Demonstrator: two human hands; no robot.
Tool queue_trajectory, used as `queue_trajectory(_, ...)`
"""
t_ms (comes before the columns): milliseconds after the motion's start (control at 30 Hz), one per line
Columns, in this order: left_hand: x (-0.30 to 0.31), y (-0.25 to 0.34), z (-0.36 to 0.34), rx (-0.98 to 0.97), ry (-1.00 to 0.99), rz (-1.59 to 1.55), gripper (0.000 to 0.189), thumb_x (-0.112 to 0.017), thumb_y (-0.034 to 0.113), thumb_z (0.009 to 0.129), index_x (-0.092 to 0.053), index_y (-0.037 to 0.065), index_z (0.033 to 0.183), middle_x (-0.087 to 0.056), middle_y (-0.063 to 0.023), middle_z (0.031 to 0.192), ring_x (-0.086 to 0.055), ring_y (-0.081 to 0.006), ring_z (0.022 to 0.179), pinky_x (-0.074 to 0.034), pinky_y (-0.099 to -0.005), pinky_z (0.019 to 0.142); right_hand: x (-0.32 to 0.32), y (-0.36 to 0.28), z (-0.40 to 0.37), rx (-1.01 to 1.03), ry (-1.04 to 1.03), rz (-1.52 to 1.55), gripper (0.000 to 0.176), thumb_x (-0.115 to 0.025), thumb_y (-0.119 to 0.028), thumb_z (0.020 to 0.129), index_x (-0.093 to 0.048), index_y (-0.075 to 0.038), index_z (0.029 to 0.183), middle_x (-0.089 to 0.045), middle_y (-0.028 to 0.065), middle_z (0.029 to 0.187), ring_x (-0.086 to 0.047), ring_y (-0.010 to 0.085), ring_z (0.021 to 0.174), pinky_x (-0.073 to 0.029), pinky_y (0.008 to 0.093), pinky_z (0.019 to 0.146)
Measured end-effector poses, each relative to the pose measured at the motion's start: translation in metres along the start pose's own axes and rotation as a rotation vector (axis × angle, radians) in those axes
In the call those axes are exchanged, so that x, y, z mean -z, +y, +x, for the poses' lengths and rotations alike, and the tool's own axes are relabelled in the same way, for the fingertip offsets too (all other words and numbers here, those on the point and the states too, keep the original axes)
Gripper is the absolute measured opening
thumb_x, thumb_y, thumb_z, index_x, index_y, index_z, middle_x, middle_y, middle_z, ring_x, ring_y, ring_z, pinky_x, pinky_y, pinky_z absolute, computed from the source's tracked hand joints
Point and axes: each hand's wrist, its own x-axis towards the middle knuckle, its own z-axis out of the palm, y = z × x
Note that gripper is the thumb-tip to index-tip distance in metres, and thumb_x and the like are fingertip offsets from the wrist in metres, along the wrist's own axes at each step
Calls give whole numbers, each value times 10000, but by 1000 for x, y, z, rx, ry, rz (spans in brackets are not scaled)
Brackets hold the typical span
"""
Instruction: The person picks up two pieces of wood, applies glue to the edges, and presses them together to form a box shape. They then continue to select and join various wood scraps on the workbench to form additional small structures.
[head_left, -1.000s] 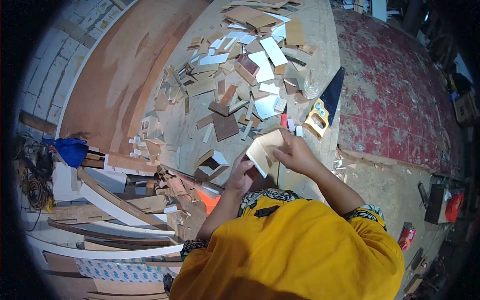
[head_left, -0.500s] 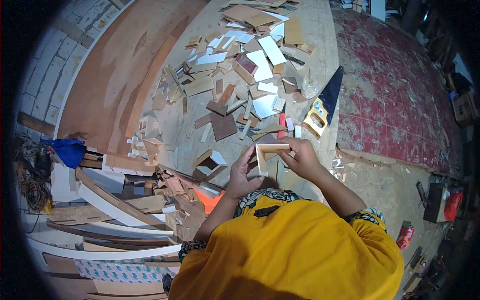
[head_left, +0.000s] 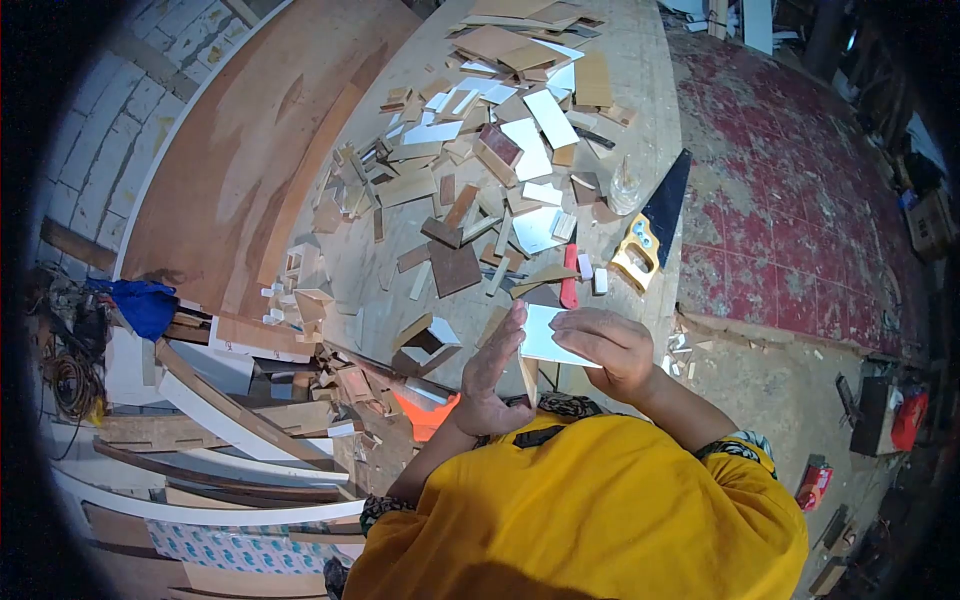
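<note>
Close to my body, both hands grip an angled piece made of two joined boards (head_left: 556, 337), its white face turned up. My left hand (head_left: 490, 378) presses along its left side, palm against the edge and fingers pointing away. Over the right part of the white face lie the fingers of my right hand (head_left: 617, 347); the thumb is hidden beneath. Just beyond the hands, a red-handled tool (head_left: 570, 277) lies beside two small white blocks (head_left: 600, 281). A hand saw (head_left: 640, 253) with a yellow handle rests to the right, near a clear glass jar (head_left: 624, 195).
Scattered board offcuts (head_left: 455, 269) cover much of the worktable (head_left: 643, 120). A small box-like wooden piece (head_left: 427, 342) stands left of my hands. Long curved strips (head_left: 230, 412) and an orange object (head_left: 428, 414) are at lower left. A worn red floor (head_left: 790, 200) lies to the right.
The joined boards have been tipped so the white outer face shows instead of the inner corner. My right hand has moved down and over that face; my head view has shifted slightly.
</note>
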Motion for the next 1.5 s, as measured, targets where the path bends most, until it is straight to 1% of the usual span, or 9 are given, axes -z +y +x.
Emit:
queue_trajectory(167,-4,1,-8,100,12,-123,745,-631,64,595,-347,46,1283,-301,-226,1349,-285,-349,1263,-251,-408,1020,-1,-1,0,3,3,-32,321,-548,35,618,-595,-7,933,-596,141,936,-607,289,831,-503,344,706)
queue_trajectory(267,-6,1,-9,223,28,-257,757,-650,80,612,-328,23,1295,-306,-211,1352,-284,-309,1271,-256,-380,1017,-2,-5,2,-26,31,-55,285,-518,31,619,-597,-18,889,-615,128,898,-618,276,800,-505,323,698)
queue_trajectory(533,-4,-3,-9,334,37,-418,843,-756,202,614,-314,-21,1297,-387,-136,1309,-393,-197,1190,-318,-322,968,-2,-4,2,-116,-26,-98,253,-539,33,665,-576,-28,908,-608,113,855,-604,273,733,-498,332,620)
queue_trajectory(600,-1,-2,-10,393,27,-441,860,-767,222,610,-312,-26,1297,-398,-128,1300,-403,-191,1178,-320,-319,965,-2,-3,1,-130,-32,-90,231,-540,28,681,-573,-28,903,-604,115,838,-598,278,711,-492,338,602)
queue_trajectory(667,0,-3,-11,455,19,-464,878,-778,242,607,-310,-32,1297,-408,-120,1291,-413,-184,1166,-322,-317,963,-4,0,-2,-247,-83,-59,199,-544,18,699,-570,-34,890,-596,118,798,-587,286,679,-481,345,579)
queue_trajectory(833,-1,-3,-12,543,72,-567,939,-794,274,597,-276,-59,1306,-409,-116,1288,-419,-183,1161,-305,-313,975,-8,5,-4,-265,-86,-54,157,-553,0,726,-562,-41,878,-584,125,756,-578,295,655,-466,342,554)
queue_trajectory(1067,-1,-9,-14,571,77,-585,942,-794,290,600,-277,-73,1299,-431,-115,1260,-419,-178,1160,-313,-306,968,-13,13,-8,-332,-119,-28,139,-570,-27,738,-534,-36,873,-553,131,702,-554,317,612,-434,369,518)
queue_trajectory(1333,-3,-35,-29,767,114,-719,895,-766,302,634,-289,-60,1299,-469,-95,1211,-465,-159,1092,-358,-281,922,-24,27,-13,-451,-232,-72,190,-566,-8,704,-502,-37,880,-543,151,699,-548,333,610,-431,383,531)
queue_trajectory(1500,-9,-39,-35,779,176,-804,873,-756,282,645,-290,-51,1304,-463,-95,1221,-462,-158,1096,-354,-279,926,-33,30,-18,-545,-258,-22,209,-556,12,684,-491,-39,876,-547,160,723,-546,361,641,-434,395,546)
